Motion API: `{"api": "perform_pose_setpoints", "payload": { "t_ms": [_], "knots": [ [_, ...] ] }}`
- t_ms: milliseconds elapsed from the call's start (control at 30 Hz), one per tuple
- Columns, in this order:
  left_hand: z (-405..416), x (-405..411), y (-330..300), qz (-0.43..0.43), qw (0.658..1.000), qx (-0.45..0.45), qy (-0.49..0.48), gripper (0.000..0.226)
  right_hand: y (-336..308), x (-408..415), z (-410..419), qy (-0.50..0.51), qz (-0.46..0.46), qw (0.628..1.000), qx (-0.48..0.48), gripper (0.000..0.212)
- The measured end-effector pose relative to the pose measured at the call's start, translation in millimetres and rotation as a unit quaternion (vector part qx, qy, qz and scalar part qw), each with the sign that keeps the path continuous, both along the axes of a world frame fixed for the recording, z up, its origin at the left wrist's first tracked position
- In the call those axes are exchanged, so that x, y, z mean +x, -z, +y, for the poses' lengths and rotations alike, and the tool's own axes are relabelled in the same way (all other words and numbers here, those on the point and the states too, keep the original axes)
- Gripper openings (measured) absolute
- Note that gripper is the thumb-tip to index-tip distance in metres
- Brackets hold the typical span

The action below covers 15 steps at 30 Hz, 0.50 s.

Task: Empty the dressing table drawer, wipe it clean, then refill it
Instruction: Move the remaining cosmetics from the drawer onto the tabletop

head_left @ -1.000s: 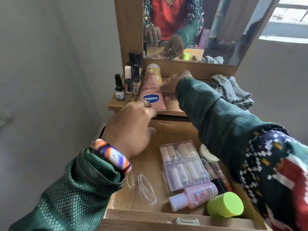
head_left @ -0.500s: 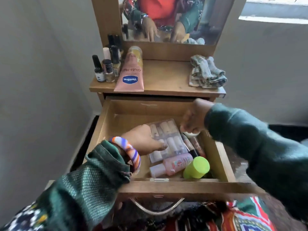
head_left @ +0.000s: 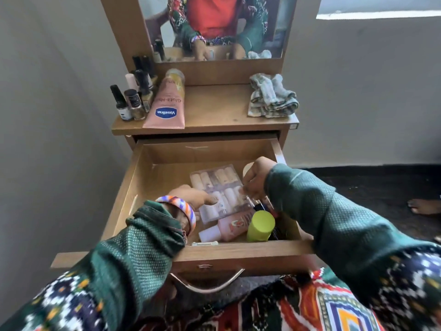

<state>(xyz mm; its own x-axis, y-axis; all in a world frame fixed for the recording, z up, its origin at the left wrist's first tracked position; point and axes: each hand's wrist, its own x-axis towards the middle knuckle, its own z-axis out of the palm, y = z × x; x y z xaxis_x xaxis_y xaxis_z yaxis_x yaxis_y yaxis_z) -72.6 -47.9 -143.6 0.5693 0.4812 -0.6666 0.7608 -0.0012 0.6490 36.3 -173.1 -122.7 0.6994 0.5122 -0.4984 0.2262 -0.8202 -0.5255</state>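
Note:
The wooden drawer [head_left: 238, 253] of the dressing table stands pulled out. Inside lie a clear plastic case of small tubes [head_left: 220, 191], a pink bottle with a white cap [head_left: 229, 226] and a container with a lime-green lid [head_left: 260, 225]. My left hand [head_left: 191, 198] reaches into the drawer and holds the case's left edge, thumb on top. My right hand [head_left: 256, 177] pinches the case's right edge, partly covering a round white jar behind it. On the tabletop [head_left: 214, 115] lie a pink Vaseline tube [head_left: 168, 103] and a crumpled cloth [head_left: 270, 96].
Several nail polish bottles [head_left: 133, 96] stand at the tabletop's left end. A mirror [head_left: 214, 27] rises behind. A grey wall closes in on the left. Dark floor and a bare foot [head_left: 423, 206] lie to the right. A patterned garment covers my lap below the drawer handle [head_left: 207, 283].
Both hands came down from the tabletop into the drawer. My right hand moved from the white jar to the case's right edge, and the view pulled back.

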Motion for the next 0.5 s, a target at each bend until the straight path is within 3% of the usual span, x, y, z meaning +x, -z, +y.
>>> {"api": "perform_pose_setpoints", "payload": {
  "t_ms": [200,267,333,433,500],
  "knots": [
    [4.1,-1.6,-0.1,-0.031,0.993,-0.080,-0.080,0.022,-4.0,-2.9,-6.9,0.103,0.126,0.983,0.082,0.009],
    [3.8,-4.8,-7.5,-0.071,0.986,-0.126,-0.089,0.005,-4.0,-4.5,-9.1,0.125,0.169,0.970,0.122,0.035],
    [5.2,-10.8,-18.5,-0.112,0.978,-0.141,-0.104,0.006,-9.7,-9.3,-13.4,0.126,0.184,0.964,0.141,0.040],
    [11.8,-26.2,-38.4,-0.153,0.966,-0.168,-0.119,0.001,-20.5,-9.5,-23.0,0.134,0.242,0.941,0.194,0.033],
    [15.9,-36.0,-52.3,-0.172,0.960,-0.190,-0.111,0.011,-31.3,-11.0,-28.3,0.125,0.278,0.927,0.217,0.024]
  ]
}}
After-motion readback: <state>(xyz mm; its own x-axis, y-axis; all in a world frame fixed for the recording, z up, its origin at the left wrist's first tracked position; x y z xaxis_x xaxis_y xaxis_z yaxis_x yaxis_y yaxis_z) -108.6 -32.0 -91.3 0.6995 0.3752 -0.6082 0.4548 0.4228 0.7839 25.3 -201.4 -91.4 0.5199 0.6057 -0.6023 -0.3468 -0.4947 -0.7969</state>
